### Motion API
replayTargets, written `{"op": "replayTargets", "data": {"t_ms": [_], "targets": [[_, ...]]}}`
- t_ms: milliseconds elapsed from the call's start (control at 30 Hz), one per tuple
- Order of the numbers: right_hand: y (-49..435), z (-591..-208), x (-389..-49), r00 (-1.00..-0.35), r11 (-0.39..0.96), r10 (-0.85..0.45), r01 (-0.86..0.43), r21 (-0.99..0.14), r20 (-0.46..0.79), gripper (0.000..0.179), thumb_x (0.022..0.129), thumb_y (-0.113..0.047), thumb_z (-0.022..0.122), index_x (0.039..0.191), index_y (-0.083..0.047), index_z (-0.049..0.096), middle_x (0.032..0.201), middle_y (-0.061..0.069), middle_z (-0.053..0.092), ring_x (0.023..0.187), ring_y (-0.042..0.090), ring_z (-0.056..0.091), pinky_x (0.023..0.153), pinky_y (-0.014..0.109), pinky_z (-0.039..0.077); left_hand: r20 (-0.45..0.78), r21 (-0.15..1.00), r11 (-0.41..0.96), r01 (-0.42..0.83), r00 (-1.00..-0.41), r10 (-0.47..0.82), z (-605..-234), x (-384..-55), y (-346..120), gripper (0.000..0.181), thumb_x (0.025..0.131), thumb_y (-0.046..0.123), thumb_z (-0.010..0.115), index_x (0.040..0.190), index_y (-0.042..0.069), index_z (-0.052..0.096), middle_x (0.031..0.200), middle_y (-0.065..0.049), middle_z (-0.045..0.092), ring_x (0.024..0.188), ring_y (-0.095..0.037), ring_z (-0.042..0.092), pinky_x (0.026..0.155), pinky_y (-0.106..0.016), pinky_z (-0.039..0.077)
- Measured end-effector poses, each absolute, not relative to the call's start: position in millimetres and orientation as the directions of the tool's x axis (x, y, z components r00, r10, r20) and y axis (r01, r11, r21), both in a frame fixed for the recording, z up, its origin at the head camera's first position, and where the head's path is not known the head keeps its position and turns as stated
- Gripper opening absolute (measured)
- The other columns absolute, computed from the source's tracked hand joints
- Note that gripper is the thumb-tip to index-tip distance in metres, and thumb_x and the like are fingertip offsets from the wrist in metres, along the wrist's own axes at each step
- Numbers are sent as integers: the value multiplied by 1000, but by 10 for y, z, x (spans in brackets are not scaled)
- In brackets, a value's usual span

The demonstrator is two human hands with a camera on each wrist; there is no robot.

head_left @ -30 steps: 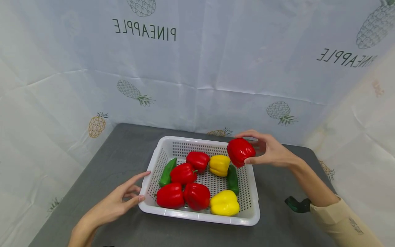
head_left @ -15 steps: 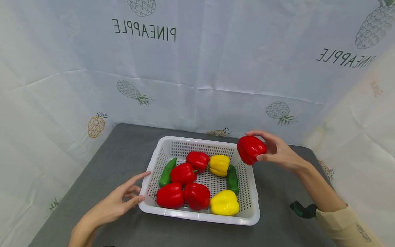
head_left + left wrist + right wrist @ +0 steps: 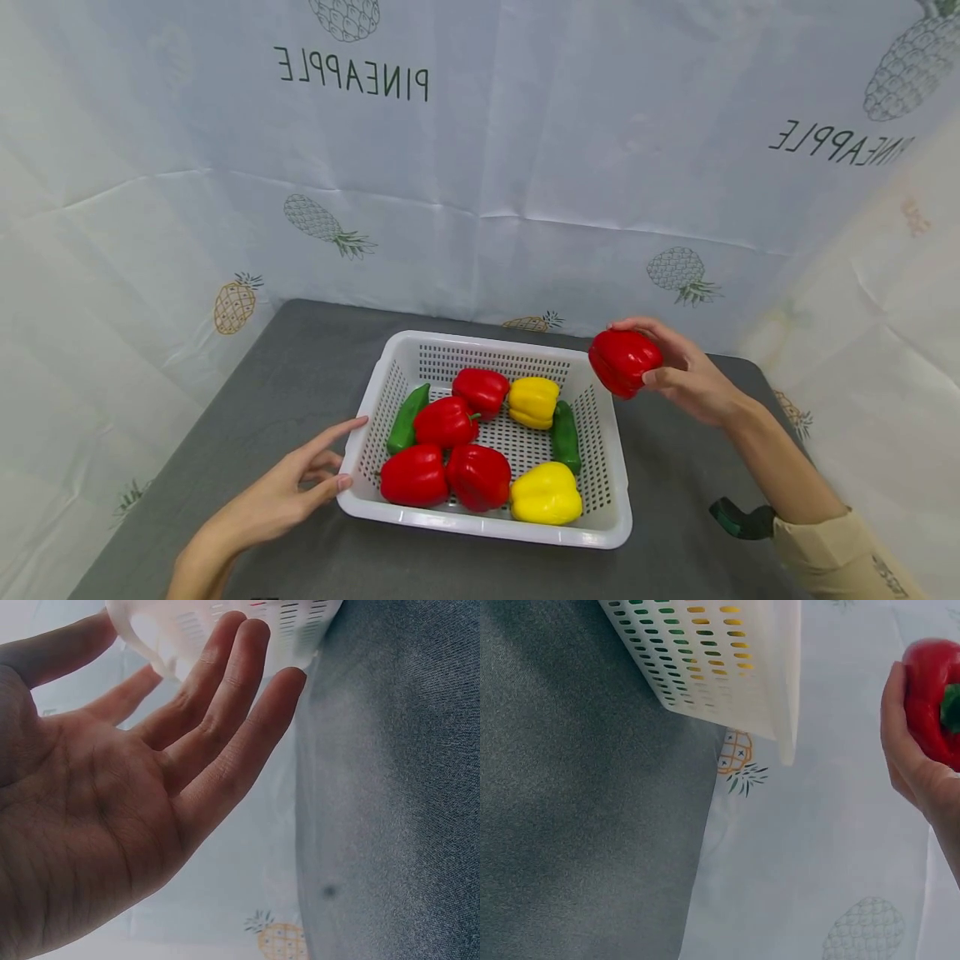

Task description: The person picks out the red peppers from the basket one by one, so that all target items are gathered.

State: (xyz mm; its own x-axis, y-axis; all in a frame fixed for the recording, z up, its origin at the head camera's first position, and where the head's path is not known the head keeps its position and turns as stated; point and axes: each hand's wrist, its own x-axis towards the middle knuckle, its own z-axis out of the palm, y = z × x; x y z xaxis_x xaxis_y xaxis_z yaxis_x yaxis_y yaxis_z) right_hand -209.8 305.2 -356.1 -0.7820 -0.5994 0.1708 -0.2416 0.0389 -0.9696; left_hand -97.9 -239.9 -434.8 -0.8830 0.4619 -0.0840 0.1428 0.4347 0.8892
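My right hand [image 3: 693, 379] grips a red bell pepper [image 3: 624, 362] above the back right corner of a white perforated basket [image 3: 480, 523]. In the right wrist view that pepper [image 3: 928, 701] shows its green stem end, partly cut off by the frame edge. My left hand [image 3: 273, 492] touches the basket's left rim with index fingertip and thumb spread apart. Its other fingers [image 3: 225, 757] are loosely bent below the rim in the left wrist view. Inside the basket lie several red bell peppers [image 3: 478, 477], two yellow bell peppers [image 3: 546, 493] and two long green peppers [image 3: 566, 437].
The basket stands on a dark grey table [image 3: 322, 358]. Behind and beside it hangs a white curtain [image 3: 480, 150] with pineapple prints. A dark strap-like piece [image 3: 742, 518] sits by the right sleeve [image 3: 832, 546].
My right hand has carried the red bell pepper rightward from over the basket's back right corner to just past its right edge. My left hand and the basket have stayed put.
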Motion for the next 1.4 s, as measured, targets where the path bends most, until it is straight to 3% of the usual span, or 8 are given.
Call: {"op": "replayTargets", "data": {"t_ms": [133, 233, 433, 700, 900, 1400], "targets": [[3083, -3571, -2094, -777, -28, -601, -217, -976, 190, 74, 90, 13, 51, 156, -18, 47, 159, -6, 53, 137, 16, 57, 99, 34, 63, -76, 893, 424, 149, -880, 469, -4350, -981, -2398, 77, 107, 19, 69, 171, 12, 28, 121, -10, 77, 104, -5, 73, 86, -26, 57], [3095, -3573, -2079, -816, -15, -551, -197, -980, 172, 68, 95, 12, 52, 154, -19, 47, 157, -5, 53, 136, 16, 57, 98, 34, 64, -72, 896, 417, 152, -878, 474, -4352, -982, -2400, 77, 107, 18, 68, 171, 11, 27, 120, -10, 77, 103, -5, 73, 85, -26, 57], [3120, -3584, -2044, -901, 120, -410, -208, -971, 142, 60, 97, 6, 63, 149, -20, 49, 146, -3, 57, 129, 15, 60, 90, 32, 66, -75, 902, 407, 144, -876, 477, -4360, -993, -2401, 77, 107, 17, 68, 171, 11, 28, 120, -11, 77, 104, -5, 73, 83, -26, 56], [3151, -3590, -2028, -919, 241, -356, -267, -933, 171, 65, 95, 5, 69, 153, -15, 46, 142, -6, 61, 122, 11, 64, 86, 30, 66, -39, 899, 399, 180, -876, 481, -4378, -1001, -2422, 75, 107, 16, 68, 170, 10, 29, 115, -8, 77, 101, -3, 73, 81, -25, 54], [3153, -3603, -2017, -937, 333, -301, -277, -901, 176, 67, 92, 3, 75, 148, -20, 46, 138, -10, 61, 117, 7, 65, 85, 25, 65, -55, 902, 399, 162, -875, 481, -4392, -1002, -2429, 75, 108, 17, 67, 171, 11, 27, 117, -10, 77, 102, -2, 71, 78, -25, 51], [3196, -3685, -1960, -910, 204, -321, -336, -920, 261, 74, 93, 10, 69, 159, -11, 45, 144, -5, 61, 116, 9, 73, 88, 25, 65, -57, 915, 377, 147, -875, 481, -4416, -1015, -2424, 74, 108, 15, 66, 171, 9, 27, 121, -15, 77, 102, -2, 71, 79, -26, 57]]}}
